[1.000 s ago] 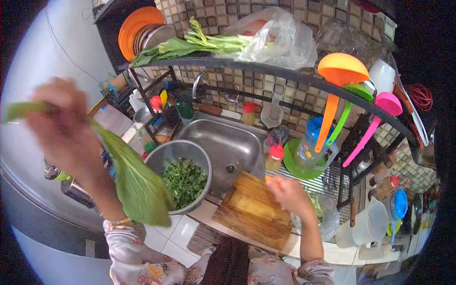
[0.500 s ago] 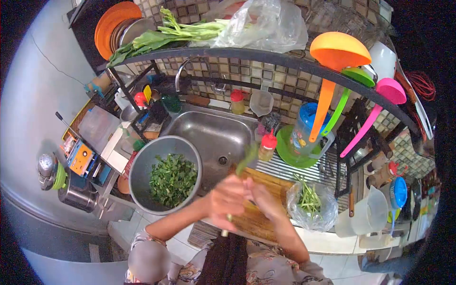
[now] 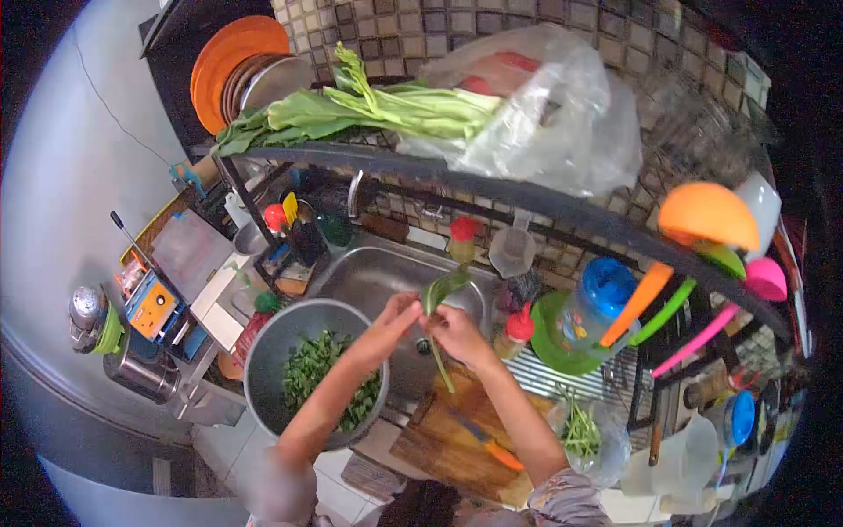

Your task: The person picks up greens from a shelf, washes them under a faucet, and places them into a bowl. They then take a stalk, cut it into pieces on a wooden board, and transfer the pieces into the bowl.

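Note:
My left hand point(image 3: 399, 314) and my right hand point(image 3: 455, 334) meet above the front of the steel sink point(image 3: 369, 274). Their fingers are closed on one leafy green point(image 3: 447, 288), its leaf pointing up and its pale stem hanging below. Below my right forearm, a knife with an orange handle point(image 3: 504, 455) lies on the wooden cutting board point(image 3: 430, 448). To the left of my hands stands a grey basin point(image 3: 263, 400) holding chopped greens point(image 3: 320, 378). A clear plastic bag with cut stems point(image 3: 580, 432) sits right of the board.
Overhead, a black rack point(image 3: 518, 182) carries a bunch of greens point(image 3: 378, 114) and a plastic bag point(image 3: 562, 114). An orange ladle point(image 3: 707, 215) hangs at its right. A blue-lidded jug point(image 3: 590, 307) and a red-capped bottle point(image 3: 515, 334) stand beside the sink.
Both hands have moved up and away from the board to over the sink, still with a leafy green. The knife on the board now shows. The view has tilted upward.

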`<move>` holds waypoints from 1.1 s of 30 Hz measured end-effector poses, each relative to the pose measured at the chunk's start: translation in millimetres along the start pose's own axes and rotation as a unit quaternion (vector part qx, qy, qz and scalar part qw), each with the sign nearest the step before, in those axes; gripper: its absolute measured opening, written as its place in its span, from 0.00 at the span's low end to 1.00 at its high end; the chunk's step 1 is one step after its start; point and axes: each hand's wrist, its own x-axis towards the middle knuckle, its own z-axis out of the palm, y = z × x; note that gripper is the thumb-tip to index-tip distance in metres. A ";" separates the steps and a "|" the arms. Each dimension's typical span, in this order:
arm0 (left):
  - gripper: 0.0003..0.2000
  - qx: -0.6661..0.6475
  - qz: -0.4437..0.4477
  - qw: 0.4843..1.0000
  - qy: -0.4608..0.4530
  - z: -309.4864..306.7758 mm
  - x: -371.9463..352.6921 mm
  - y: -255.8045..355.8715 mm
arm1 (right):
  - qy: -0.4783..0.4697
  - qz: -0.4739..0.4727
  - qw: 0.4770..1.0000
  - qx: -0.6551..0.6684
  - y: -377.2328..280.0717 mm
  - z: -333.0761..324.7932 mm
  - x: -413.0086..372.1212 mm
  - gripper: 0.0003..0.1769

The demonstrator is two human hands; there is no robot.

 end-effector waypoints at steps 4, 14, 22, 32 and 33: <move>0.14 -0.055 -0.056 0.997 0.004 -31.2 52.0 0.0 | -0.111 0.007 0.992 -0.062 10.5 2.8 53.4 0.19; 0.09 -0.284 -0.022 0.928 0.241 -87.8 121.1 4.7 | 0.048 -0.098 0.912 0.396 330.3 -24.8 355.6 0.18; 0.11 -0.317 -0.087 0.925 0.193 -105.8 127.8 -14.0 | 0.152 -0.009 0.968 0.197 292.3 -68.8 359.9 0.21; 0.07 -0.284 -0.024 0.935 0.209 -113.6 148.4 -29.9 | 0.294 0.109 0.944 -0.100 222.3 -40.0 324.5 0.24; 0.07 -0.305 -0.028 0.924 0.230 -114.7 153.9 -33.7 | 0.308 0.118 0.935 -0.130 219.5 -32.0 311.4 0.24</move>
